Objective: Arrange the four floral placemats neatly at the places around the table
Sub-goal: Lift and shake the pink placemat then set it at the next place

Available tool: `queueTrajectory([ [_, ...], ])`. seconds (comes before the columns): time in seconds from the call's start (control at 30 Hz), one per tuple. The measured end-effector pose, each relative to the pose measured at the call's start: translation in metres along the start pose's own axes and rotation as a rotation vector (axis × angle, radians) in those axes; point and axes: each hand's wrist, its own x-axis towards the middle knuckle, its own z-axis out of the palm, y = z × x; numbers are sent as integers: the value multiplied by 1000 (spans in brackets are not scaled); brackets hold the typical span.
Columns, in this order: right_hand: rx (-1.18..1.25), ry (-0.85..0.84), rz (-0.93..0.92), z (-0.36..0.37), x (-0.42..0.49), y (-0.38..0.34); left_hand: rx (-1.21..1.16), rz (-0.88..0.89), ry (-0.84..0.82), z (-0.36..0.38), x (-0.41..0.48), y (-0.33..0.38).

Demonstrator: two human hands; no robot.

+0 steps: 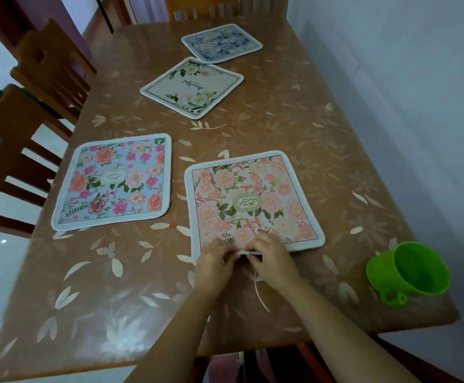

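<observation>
The person shows as two bare arms. The left forearm [181,327] and right forearm [335,322] are slim and smooth, uncovered along all their visible length. The left hand [215,261] and right hand [269,258] are small and short-fingered.

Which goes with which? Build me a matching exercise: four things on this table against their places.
1. pink placemat
2. light blue placemat
3. cream placemat
4. green cup

A. at the near right corner of the table
B. mid-table, turned askew
C. near edge pinched by left hand and right hand
D. by the left edge, beside a wooden chair

Pairs: 1-C, 2-D, 3-B, 4-A.
</observation>
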Motion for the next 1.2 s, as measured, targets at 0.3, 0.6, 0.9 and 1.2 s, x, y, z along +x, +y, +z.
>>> queueTrajectory([
  [0.3,-24,-16,77,-14,-11,20,162,185,-81,-25,-9,-23],
  [0.6,14,-12,-13,5,-13,-1,86,171,-43,-21,-12,-7],
  [0.9,50,40,51,-21,-17,14,30,213,-45,-10,-18,14],
  [1.2,-13,57,116,-55,-26,25,-85,176,-14,-4,-4,35],
])
